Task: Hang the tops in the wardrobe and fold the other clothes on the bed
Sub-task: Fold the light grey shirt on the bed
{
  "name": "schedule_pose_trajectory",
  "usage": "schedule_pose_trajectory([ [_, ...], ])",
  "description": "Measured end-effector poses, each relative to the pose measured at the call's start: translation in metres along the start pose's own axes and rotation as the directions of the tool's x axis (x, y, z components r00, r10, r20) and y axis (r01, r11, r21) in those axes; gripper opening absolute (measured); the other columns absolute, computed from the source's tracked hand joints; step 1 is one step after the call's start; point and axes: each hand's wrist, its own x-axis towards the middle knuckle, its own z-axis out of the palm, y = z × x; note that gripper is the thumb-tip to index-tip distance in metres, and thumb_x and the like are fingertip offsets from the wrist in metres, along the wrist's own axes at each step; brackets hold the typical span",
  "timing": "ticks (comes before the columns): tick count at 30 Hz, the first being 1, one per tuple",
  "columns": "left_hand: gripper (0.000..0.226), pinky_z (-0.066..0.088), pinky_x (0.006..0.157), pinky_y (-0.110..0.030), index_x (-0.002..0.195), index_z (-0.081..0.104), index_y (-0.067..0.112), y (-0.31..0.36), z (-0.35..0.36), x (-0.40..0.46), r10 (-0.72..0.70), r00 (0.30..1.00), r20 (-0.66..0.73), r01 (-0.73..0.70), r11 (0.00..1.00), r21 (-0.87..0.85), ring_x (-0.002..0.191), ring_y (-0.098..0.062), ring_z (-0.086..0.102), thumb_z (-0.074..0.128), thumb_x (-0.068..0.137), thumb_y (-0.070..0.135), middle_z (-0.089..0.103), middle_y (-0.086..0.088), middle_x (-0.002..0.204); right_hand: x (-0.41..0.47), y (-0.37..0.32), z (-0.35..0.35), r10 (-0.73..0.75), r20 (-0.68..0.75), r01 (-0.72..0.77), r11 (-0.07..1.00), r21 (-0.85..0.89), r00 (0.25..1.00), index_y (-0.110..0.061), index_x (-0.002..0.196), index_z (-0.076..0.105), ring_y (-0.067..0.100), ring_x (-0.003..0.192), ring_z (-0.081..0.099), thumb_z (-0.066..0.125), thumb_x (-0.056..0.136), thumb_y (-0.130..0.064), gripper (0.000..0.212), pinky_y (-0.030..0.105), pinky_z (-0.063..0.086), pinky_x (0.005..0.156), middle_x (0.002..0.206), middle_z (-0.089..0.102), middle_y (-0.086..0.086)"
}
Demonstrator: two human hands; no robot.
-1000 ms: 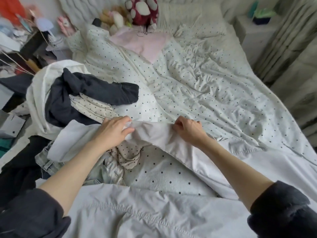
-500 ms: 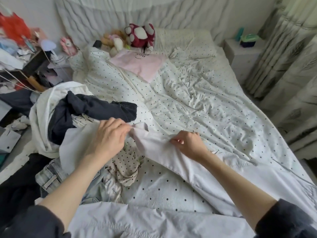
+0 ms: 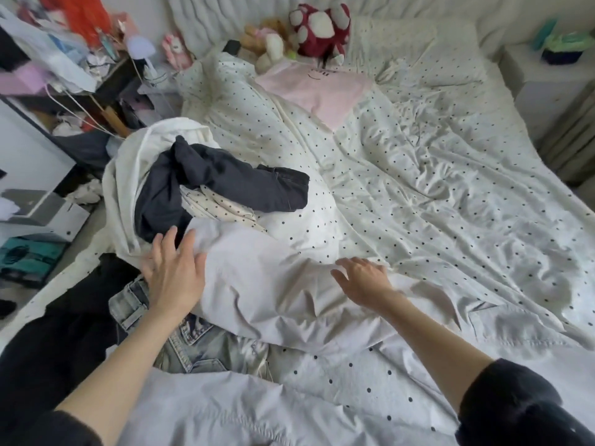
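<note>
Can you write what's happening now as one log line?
left hand: open, on white garment | right hand: open, on it | jeans: unfolded

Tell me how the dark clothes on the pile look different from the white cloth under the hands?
The dark garment is nearly black; the white garment is pale. The dark garment lies bunched and twisted on top of the pile; the white garment is spread flatter, with the left hand and right hand on it. Both lie on the bed.

Soft daylight; slight blur, bowed edges
</note>
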Motion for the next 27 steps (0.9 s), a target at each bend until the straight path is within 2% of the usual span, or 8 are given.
schedule_pose_trajectory([
  [2, 0.061, 0.025, 0.105, -0.054, 0.144, 0.029, 0.008, -0.01, -0.001, 0.011, -0.203, 0.966, 0.159, 0.231, 0.957, -0.178, 0.137, -0.038, 0.023, 0.047, 0.095, 0.037, 0.027, -0.02, 0.149, 0.016, -0.014, 0.008, 0.008, 0.041, -0.008, 1.0, 0.013, 0.999, -0.022, 0.135, 0.043, 0.023, 0.127, 0.042, 0.031, 0.1, -0.042, 0.043, 0.044, 0.029, 0.102, 0.137, 0.048, 0.004],
  [4, 0.064, 0.029, 0.108, -0.048, 0.139, 0.039, 0.006, -0.029, 0.004, 0.017, -0.284, 0.915, 0.287, 0.357, 0.902, -0.244, 0.133, -0.038, 0.032, 0.049, 0.092, 0.047, 0.04, -0.02, 0.141, 0.039, -0.035, 0.016, 0.006, 0.06, -0.011, 0.997, 0.072, 0.998, -0.024, 0.137, 0.042, 0.023, 0.129, 0.041, 0.032, 0.099, -0.041, 0.043, 0.044, 0.03, 0.102, 0.14, 0.046, 0.003],
  [8, 0.044, 0.034, 0.104, -0.045, 0.106, 0.065, 0.014, -0.049, 0.004, 0.018, -0.219, 0.931, 0.292, 0.294, 0.925, -0.242, 0.121, -0.032, 0.043, 0.053, 0.088, 0.051, 0.057, -0.013, 0.118, 0.079, -0.088, 0.011, 0.005, 0.004, -0.006, 0.894, 0.447, 1.0, -0.023, 0.138, 0.044, 0.022, 0.127, 0.046, 0.042, 0.097, -0.043, 0.046, 0.045, 0.032, 0.107, 0.136, 0.053, -0.002],
  [13, 0.033, 0.031, 0.097, -0.026, 0.103, 0.063, 0.023, -0.053, -0.001, 0.015, -0.155, 0.934, 0.321, 0.282, 0.872, -0.401, 0.119, -0.019, 0.037, 0.069, 0.079, 0.045, 0.042, 0.0, 0.118, 0.099, -0.155, -0.007, -0.207, -0.033, 0.191, 0.816, 0.545, 0.978, -0.021, 0.127, 0.055, 0.017, 0.117, 0.052, 0.057, 0.086, -0.052, 0.051, 0.038, 0.038, 0.104, 0.123, 0.059, -0.003],
  [15, 0.039, 0.034, 0.097, -0.026, 0.102, 0.065, 0.014, -0.058, -0.002, 0.014, -0.128, 0.935, 0.332, 0.269, 0.865, -0.423, 0.117, -0.018, 0.041, 0.075, 0.075, 0.041, 0.046, -0.001, 0.115, 0.104, -0.175, -0.014, -0.246, 0.076, 0.17, 0.831, 0.529, 0.966, -0.02, 0.112, 0.062, 0.015, 0.103, 0.055, 0.064, 0.08, -0.054, 0.046, 0.031, 0.043, 0.093, 0.105, 0.061, -0.006],
  [18, 0.05, 0.031, 0.106, -0.029, 0.107, 0.067, 0.004, -0.064, -0.006, 0.012, -0.094, 0.922, 0.376, 0.268, 0.855, -0.443, 0.123, -0.02, 0.039, 0.08, 0.07, 0.035, 0.048, -0.004, 0.123, 0.105, -0.199, -0.032, -0.299, 0.17, 0.194, 0.868, 0.458, 0.939, -0.009, 0.075, 0.059, 0.013, 0.064, 0.045, 0.069, 0.082, -0.034, 0.027, 0.019, 0.036, 0.053, 0.069, 0.049, -0.001],
  [23, 0.064, 0.02, 0.108, -0.029, 0.125, 0.058, 0.011, -0.073, -0.015, 0.007, -0.019, 0.899, 0.437, 0.198, 0.909, -0.367, 0.136, -0.013, 0.015, 0.075, 0.074, 0.046, 0.028, 0.011, 0.143, 0.091, -0.22, -0.065, -0.428, 0.028, 0.307, 0.69, 0.655, 0.903, -0.007, 0.081, 0.059, 0.007, 0.062, 0.04, 0.067, 0.085, -0.012, 0.01, 0.011, 0.032, 0.049, 0.07, 0.045, -0.004],
  [27, 0.033, 0.05, 0.088, -0.028, 0.108, 0.065, 0.012, -0.083, -0.032, 0.005, -0.047, 0.88, 0.473, 0.388, 0.644, -0.659, 0.105, -0.015, 0.061, 0.074, 0.079, 0.023, 0.066, 0.006, 0.109, 0.083, -0.221, -0.087, -0.413, -0.128, 0.394, 0.662, 0.638, 0.902, -0.011, 0.079, 0.056, 0.006, 0.061, 0.042, 0.066, 0.086, -0.012, 0.012, 0.013, 0.035, 0.054, 0.066, 0.046, -0.007],
])
